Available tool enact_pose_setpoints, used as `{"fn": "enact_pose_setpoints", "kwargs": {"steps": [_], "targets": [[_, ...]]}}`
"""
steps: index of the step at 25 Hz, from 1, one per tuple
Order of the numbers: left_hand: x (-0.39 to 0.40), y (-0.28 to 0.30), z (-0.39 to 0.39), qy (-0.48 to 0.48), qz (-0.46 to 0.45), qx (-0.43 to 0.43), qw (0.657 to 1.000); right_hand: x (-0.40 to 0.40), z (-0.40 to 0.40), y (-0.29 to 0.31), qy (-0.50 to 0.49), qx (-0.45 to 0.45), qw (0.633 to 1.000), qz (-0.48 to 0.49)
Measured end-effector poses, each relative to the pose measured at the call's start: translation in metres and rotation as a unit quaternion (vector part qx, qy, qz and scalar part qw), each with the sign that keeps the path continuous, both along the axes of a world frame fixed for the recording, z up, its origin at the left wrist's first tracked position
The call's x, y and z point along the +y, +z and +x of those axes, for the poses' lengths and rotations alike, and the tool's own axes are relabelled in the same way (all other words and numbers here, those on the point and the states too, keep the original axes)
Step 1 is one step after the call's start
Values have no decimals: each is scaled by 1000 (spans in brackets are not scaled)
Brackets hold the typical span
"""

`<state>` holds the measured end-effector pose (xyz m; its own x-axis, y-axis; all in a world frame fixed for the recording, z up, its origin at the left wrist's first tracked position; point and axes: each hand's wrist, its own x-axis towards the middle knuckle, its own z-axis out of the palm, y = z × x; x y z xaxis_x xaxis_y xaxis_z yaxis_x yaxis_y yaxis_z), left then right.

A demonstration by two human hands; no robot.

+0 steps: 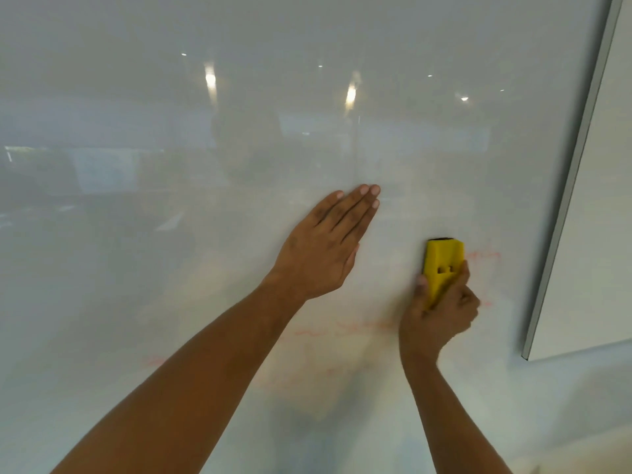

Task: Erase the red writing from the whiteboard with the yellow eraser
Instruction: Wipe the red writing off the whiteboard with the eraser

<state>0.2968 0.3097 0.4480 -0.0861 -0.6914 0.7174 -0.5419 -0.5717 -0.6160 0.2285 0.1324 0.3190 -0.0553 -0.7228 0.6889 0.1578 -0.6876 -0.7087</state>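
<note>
The whiteboard (171,234) fills nearly the whole view, glossy and reflecting ceiling lights. My right hand (441,313) grips the yellow eraser (443,265) by its lower half and presses its dark felt face against the board at the lower right. Faint red writing (485,255) shows just right of the eraser, and more smeared red strokes (359,328) run left of my right wrist. Fainter red marks (155,361) sit lower left, partly hidden by my left forearm. My left hand (328,248) lies flat on the board, fingers together and straight, holding nothing.
The board's grey metal frame edge (578,165) runs diagonally down the right side, ending at a corner near the lower right. Beyond it is a plain pale wall (608,234).
</note>
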Motion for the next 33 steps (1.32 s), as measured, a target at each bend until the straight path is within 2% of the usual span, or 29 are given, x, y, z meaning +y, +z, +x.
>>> {"fn": "enact_pose_setpoints", "kwargs": {"steps": [1,3,4,6,7,8,10,11,12,14,15,16,17,18,19,21,22,23,25,26,27,29,30,31,33], "targets": [[-7,0,-1,-1,3,1,1000,2,-4,-4,-12,29,997,-64],[-20,-1,-3,-7,6,-3,1000,-24,-14,-10,-35,107,956,-269],[-25,0,-3,-12,6,-5,1000,-47,-18,-6,-54,122,950,-284],[-34,1,-3,-19,7,-9,1000,-66,-19,6,-53,60,993,-88],[-37,1,-3,-18,8,-13,1000,-63,-17,7,-47,40,998,-21],[-41,1,-4,-18,8,-16,1000,-53,-15,3,-61,52,996,-38],[-47,0,-5,-15,9,-17,1000,-52,-21,-14,-64,104,970,-211],[-50,-1,-6,-13,8,-16,1000,-68,-24,-14,-69,116,960,-247],[-53,-2,-6,-10,6,-17,1000,-81,-26,-10,-63,104,973,-195],[-59,-3,-7,-9,-2,-18,1000,-81,-21,-2,-43,28,999,-13],[-61,-4,-8,-14,-5,-16,1000,-69,-19,-2,-45,31,998,-3],[-64,-5,-9,-18,-2,-16,1000,-56,-18,-8,-57,58,994,-76],[-66,-6,-9,-19,6,-19,1000,-51,-22,-15,-63,93,975,-191],[-68,-6,-10,-16,15,-22,1000,-60,-26,-17,-72,117,953,-268],[-69,-6,-10,-14,20,-23,999,-73,-29,-14,-77,122,955,-260],[-71,-7,-12,-15,15,-16,1000,-83,-31,-3,-50,54,996,-46],[-72,-8,-13,-14,10,-12,1000,-80,-27,0,-36,32,999,17],[-73,-9,-14,-10,9,-9,1000,-72,-26,-3,-38,44,998,-6],[-75,-10,-14,-8,12,-7,1000,-70,-32,-15,-49,114,973,-197],[-75,-11,-13,-9,14,-10,1000,-86,-36,-17,-48,128,956,-260],[-75,-11,-12,-9,14,-14,1000,-100,-41,-17,-45,124,960,-246],[-76,-10,-11,-14,15,-20,1000,-111,-41,-7,-20,62,995,-74],[-77,-10,-10,-21,16,-18,999,-106,-37,-1,-8,46,999,-14],[-78,-11,-10,-26,18,-16,999,-98,-33,5,-16,52,998,-26],[-81,-12,-10,-30,18,-18,999,-96,-35,15,-38,88,976,-197]]}}
